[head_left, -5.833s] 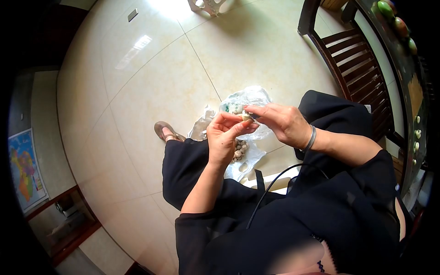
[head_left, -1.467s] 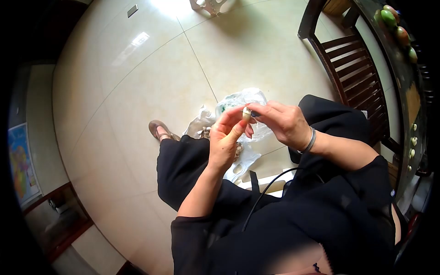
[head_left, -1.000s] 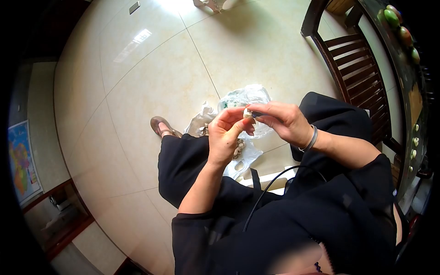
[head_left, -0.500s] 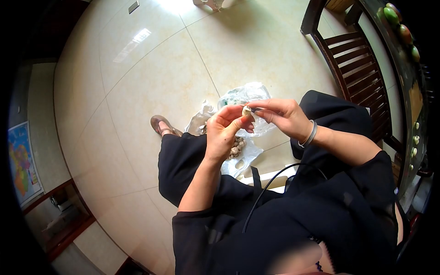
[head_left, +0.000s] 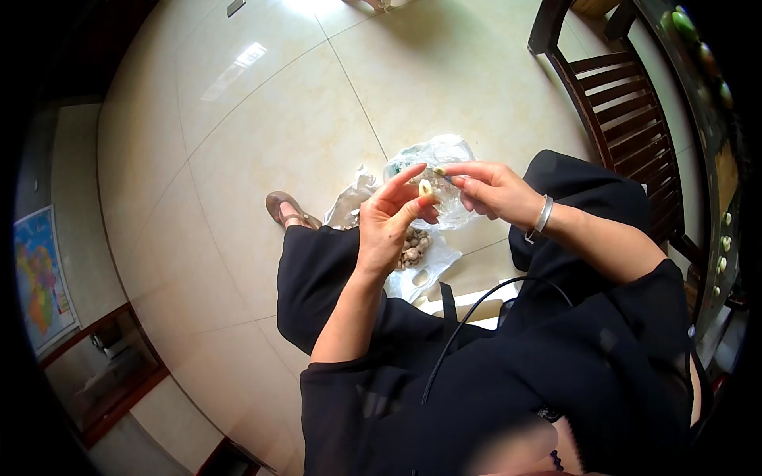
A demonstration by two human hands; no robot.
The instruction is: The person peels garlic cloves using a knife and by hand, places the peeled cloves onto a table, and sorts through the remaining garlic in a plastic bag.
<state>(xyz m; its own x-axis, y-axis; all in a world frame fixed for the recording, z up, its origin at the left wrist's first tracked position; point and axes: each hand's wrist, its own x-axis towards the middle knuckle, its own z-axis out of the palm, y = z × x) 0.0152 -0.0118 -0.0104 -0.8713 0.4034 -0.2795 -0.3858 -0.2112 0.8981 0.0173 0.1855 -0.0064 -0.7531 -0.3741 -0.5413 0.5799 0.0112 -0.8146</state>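
My left hand (head_left: 389, 218) is raised over my lap and pinches a small cream-coloured, clove-like piece (head_left: 425, 188) with a dark slit between thumb and fingers. Its index finger points up, free of the piece. Just to the right, my right hand (head_left: 496, 190) is closed on a thin, dark-bluish item (head_left: 448, 178), too small to name. A tiny yellowish-green bit (head_left: 439, 170) shows at its index fingertip. Below the hands lies a pile of round, tan-brown pieces (head_left: 414, 247) on a white plastic bag (head_left: 425, 278), partly hidden by my left hand.
Another crumpled, clear-white plastic bag (head_left: 444, 151) lies on the tiled floor (head_left: 262, 159) behind the hands. A dark slatted wooden chair (head_left: 623, 103) stands at right. Beside it, a table edge (head_left: 710, 198) carries small pale pieces (head_left: 722, 264) and green-red fruit (head_left: 684, 28). A black cord (head_left: 468, 313) crosses my lap.
My hands have drawn slightly apart. The right fingers have left the cream-coloured piece, which stays in my left hand, and now show a small yellowish-green bit at the tip.
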